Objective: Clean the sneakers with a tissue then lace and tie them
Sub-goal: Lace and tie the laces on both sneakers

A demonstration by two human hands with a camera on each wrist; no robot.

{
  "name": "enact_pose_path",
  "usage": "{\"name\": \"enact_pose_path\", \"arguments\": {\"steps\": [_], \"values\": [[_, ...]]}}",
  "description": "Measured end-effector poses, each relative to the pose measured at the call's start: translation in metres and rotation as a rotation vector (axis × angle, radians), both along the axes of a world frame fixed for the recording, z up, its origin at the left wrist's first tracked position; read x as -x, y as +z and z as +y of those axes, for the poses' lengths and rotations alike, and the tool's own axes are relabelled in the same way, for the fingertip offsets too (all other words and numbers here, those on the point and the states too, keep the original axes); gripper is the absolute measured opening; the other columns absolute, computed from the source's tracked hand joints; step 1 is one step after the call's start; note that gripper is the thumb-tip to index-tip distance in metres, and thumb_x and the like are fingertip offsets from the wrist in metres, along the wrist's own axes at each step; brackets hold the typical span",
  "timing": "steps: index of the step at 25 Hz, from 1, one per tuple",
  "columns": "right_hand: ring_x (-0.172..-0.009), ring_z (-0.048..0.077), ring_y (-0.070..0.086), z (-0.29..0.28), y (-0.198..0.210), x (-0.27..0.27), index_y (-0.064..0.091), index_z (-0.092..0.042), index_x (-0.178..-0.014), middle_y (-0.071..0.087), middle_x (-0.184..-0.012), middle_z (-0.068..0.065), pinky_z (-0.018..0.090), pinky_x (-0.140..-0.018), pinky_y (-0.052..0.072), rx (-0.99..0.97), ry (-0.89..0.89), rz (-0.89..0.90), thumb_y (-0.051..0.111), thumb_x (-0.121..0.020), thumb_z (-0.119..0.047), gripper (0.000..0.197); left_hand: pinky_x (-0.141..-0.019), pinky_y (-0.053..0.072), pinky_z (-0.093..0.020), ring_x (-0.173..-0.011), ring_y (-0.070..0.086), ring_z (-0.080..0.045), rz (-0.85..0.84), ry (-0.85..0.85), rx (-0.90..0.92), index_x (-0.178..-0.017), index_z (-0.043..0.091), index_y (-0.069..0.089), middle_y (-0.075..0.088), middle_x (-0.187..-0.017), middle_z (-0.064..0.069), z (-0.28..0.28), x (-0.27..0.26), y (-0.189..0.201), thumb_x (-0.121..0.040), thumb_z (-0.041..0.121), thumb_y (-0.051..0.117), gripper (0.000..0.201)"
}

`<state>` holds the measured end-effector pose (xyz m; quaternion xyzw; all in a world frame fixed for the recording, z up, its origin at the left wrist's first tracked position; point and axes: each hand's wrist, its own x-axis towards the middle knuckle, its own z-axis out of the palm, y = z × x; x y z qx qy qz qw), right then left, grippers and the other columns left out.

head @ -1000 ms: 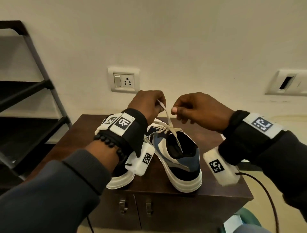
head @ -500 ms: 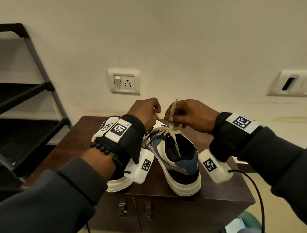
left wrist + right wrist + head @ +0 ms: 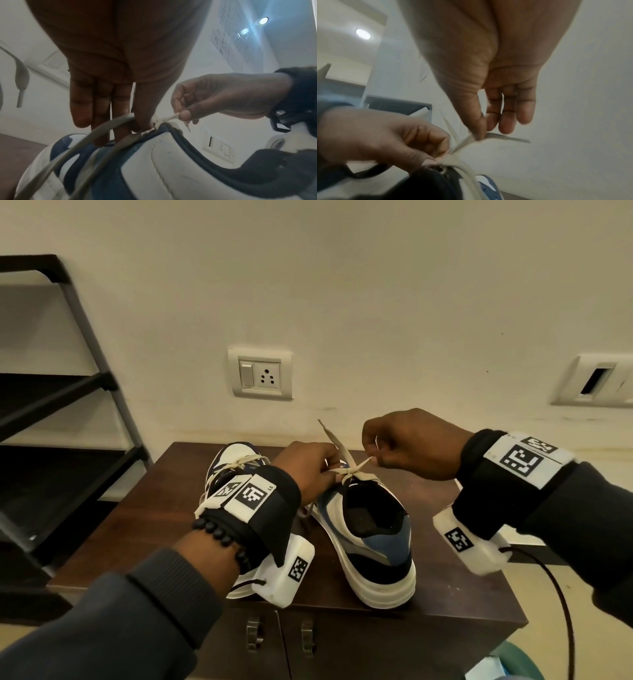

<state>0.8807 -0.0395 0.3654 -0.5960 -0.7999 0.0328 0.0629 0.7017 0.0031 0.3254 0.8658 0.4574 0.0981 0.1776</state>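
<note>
Both grips are clenched on the same lace (image 3: pixel 346 455), one on each side of the knot (image 3: pixel 346 472) that sits at the top of the right-hand sneaker (image 3: pixel 368 520). That sneaker stands on the dark worktop (image 3: pixel 178 494) with its heel toward the person. The left hand (image 3: pixel 310 470) pinches the lace right at the knot, on the knot's left, and a free end rises from that pinch up and away toward the wall. The right hand (image 3: pixel 411 445) pinches the other end to the knot's right and a little above it, so this stretch of lace runs taut from knot to fingertips, roughly crosswise to the sneaker's long axis. The left hand is the nearer to the knot; the right stands off from it. I judge the coming pull should go outward along that crosswise line, the left hand steadying the knot.

From the head view the second sneaker (image 3: pixel 236 460) shows on the far left of the knot, half hidden by the left wrist, its lace seemingly already tied. The left wrist view adds what the head view hides: the left thumb (image 3: pixel 144 119) pressing at the knot, a loop of lace (image 3: pixel 102 128) curving under the fingers (image 3: pixel 101 108), and the short tip of lace hanging past the right hand's pinch (image 3: pixel 181 115). The right wrist view is blurred but confirms the thumb-and-finger pinch (image 3: pixel 479 134) with the tip sticking out beyond.
</note>
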Motion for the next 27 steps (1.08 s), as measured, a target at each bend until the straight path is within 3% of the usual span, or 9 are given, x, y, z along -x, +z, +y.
{"name": "enact_pose_path", "arguments": {"steps": [3,6,9,11,14,17,22,24,27], "values": [[-0.080,0.016,0.050,0.012,-0.013,-0.011,0.062,-0.024,-0.091,0.055,-0.086,-0.003,0.034,-0.075,0.047,-0.004,-0.035,-0.141,0.052,-0.087,-0.010,0.017,-0.072,0.035,-0.025,-0.084,0.049,-0.014,0.108,0.021,0.035,-0.103,0.016,0.058,0.055,-0.092,0.002,-0.002,0.001,-0.001,-0.095,0.032,0.054,0.019],[-0.084,0.017,0.054,0.010,-0.027,-0.020,0.063,-0.021,-0.095,0.063,-0.092,0.000,0.026,-0.074,0.043,0.164,-0.056,-0.124,0.050,-0.087,-0.008,0.019,-0.077,0.039,-0.027,-0.092,0.051,-0.017,0.167,0.070,0.053,-0.113,0.015,0.050,0.056,-0.106,-0.003,-0.003,0.005,-0.004,-0.091,0.032,0.060,0.030],[-0.084,0.015,0.056,0.002,-0.022,-0.021,0.061,-0.021,-0.100,0.064,-0.094,-0.003,0.026,-0.073,0.044,0.044,-0.009,0.042,0.055,-0.092,-0.024,0.010,-0.089,0.045,-0.031,-0.110,0.053,-0.021,-0.049,0.036,-0.142,-0.125,0.021,0.043,0.049,-0.124,-0.005,-0.004,0.007,-0.003,-0.085,0.018,0.067,0.047],[-0.088,0.010,0.058,0.000,-0.017,-0.015,0.061,-0.025,-0.108,0.063,-0.100,-0.008,0.025,-0.078,0.047,0.045,0.063,0.148,0.056,-0.092,-0.037,0.021,-0.097,0.041,-0.029,-0.120,0.049,-0.019,-0.142,-0.065,-0.160,-0.130,0.026,0.046,0.050,-0.133,-0.001,-0.004,0.005,0.000,-0.089,0.012,0.059,0.046],[-0.096,0.013,0.060,0.003,-0.022,-0.012,0.061,-0.023,-0.117,0.066,-0.108,-0.005,0.030,-0.085,0.048,0.189,0.098,-0.017,0.050,-0.094,-0.042,0.032,-0.093,0.039,-0.027,-0.114,0.053,-0.019,0.019,-0.045,-0.003,-0.126,0.022,0.055,0.059,-0.127,-0.002,-0.009,0.000,-0.002,-0.098,0.021,0.047,0.029],[-0.100,0.018,0.058,0.000,-0.024,-0.022,0.061,-0.019,-0.117,0.065,-0.112,0.001,0.033,-0.089,0.046,0.190,-0.026,-0.089,0.044,-0.096,-0.043,0.036,-0.095,0.043,-0.031,-0.111,0.054,-0.021,0.032,0.071,-0.047,-0.121,0.019,0.057,0.061,-0.121,-0.004,-0.009,0.010,0.000,-0.098,0.020,0.048,0.025],[-0.080,0.012,0.050,-0.017,-0.008,-0.013,0.056,-0.024,-0.088,0.054,-0.087,-0.007,0.028,-0.070,0.043,0.032,0.062,0.046,0.069,-0.081,-0.039,0.021,-0.074,0.042,-0.024,-0.090,0.059,-0.017,-0.122,0.022,-0.213,-0.091,0.023,0.060,0.064,-0.091,0.005,-0.018,0.025,0.019,-0.088,0.018,0.061,0.006],[-0.081,0.010,0.044,-0.024,-0.015,-0.002,0.054,-0.027,-0.094,0.048,-0.089,-0.010,0.027,-0.068,0.043,0.002,0.098,-0.092,0.069,-0.079,-0.040,0.024,-0.074,0.043,-0.027,-0.090,0.056,-0.018,-0.125,-0.022,-0.134,-0.092,0.024,0.053,0.058,-0.094,0.003,-0.034,0.010,0.010,-0.082,0.035,0.069,0.021],[-0.085,0.015,0.046,-0.021,-0.030,0.008,0.054,-0.022,-0.103,0.050,-0.095,-0.004,0.027,-0.062,0.039,-0.152,0.147,-0.303,0.072,-0.076,-0.033,0.034,-0.092,0.049,-0.037,-0.112,0.050,-0.025,-0.048,0.097,0.093,-0.126,0.018,0.038,0.045,-0.121,-0.006,-0.049,-0.015,-0.016,-0.073,0.048,0.076,0.072]]}}
